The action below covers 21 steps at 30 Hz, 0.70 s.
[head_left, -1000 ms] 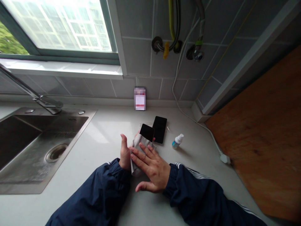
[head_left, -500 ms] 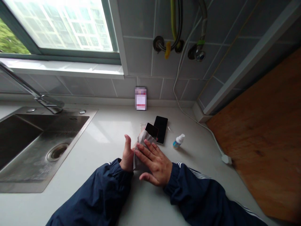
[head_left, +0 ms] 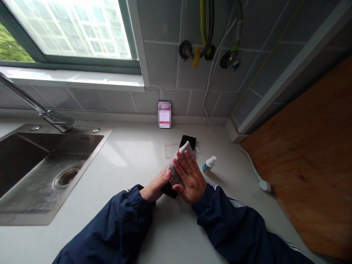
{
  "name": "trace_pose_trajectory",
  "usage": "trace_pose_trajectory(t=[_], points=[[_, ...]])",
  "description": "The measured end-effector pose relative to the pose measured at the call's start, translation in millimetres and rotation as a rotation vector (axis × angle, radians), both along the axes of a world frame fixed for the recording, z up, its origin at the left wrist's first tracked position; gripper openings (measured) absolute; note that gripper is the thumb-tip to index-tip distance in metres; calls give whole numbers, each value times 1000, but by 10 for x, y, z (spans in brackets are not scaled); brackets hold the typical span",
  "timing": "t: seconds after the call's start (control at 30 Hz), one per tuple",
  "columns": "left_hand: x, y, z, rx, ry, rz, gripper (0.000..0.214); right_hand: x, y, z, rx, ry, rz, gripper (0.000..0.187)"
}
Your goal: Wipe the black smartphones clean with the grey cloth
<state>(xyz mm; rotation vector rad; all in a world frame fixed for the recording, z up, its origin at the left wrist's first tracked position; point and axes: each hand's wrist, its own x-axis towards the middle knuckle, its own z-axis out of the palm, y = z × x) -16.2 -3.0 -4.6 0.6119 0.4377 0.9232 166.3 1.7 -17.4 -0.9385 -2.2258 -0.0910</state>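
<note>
My left hand [head_left: 157, 184] grips a black phone [head_left: 168, 190] from below, just above the white counter. My right hand [head_left: 189, 176] lies on top of it, fingers pressing a grey cloth [head_left: 178, 164] flat against the phone's face. The cloth covers most of the phone; only its near dark corner shows. A second black phone [head_left: 188, 140] lies on the counter just beyond the cloth. A small white spray bottle [head_left: 208, 164] with a blue label lies to the right of my right hand.
A steel sink [head_left: 33, 172] and its tap [head_left: 52, 119] fill the left. A lit phone [head_left: 164, 114] leans on the tiled wall. A clear film or case [head_left: 170, 149] lies on the counter [head_left: 123, 154]. A white cable [head_left: 236, 146] runs to a plug by the wooden panel [head_left: 310, 154].
My right hand has slid the cloth forward over the phone, which is now covered at its far end. My left hand has turned under the phone, whose near corner now shows.
</note>
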Motion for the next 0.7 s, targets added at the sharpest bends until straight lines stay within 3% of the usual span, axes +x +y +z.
trace_pose_trajectory(t=[0.1,0.2,0.33,0.43,0.57,0.7], points=[[-30,0,59,174,226,-111,90,8,9,16,7,46,-42,77],[-24,-4,125,196,281,-104,96,22,21,28,-2,70,-45,77],[41,5,132,88,229,-62,85,25,33,-2,-87,29,-2,81],[85,43,86,15,121,44,79,-6,11,-44,-146,-25,70,85],[73,79,76,-137,78,137,81,-91,-85,-71,-157,-63,146,89],[39,64,162,-225,68,129,86,-174,-202,-58,-167,-112,190,94]])
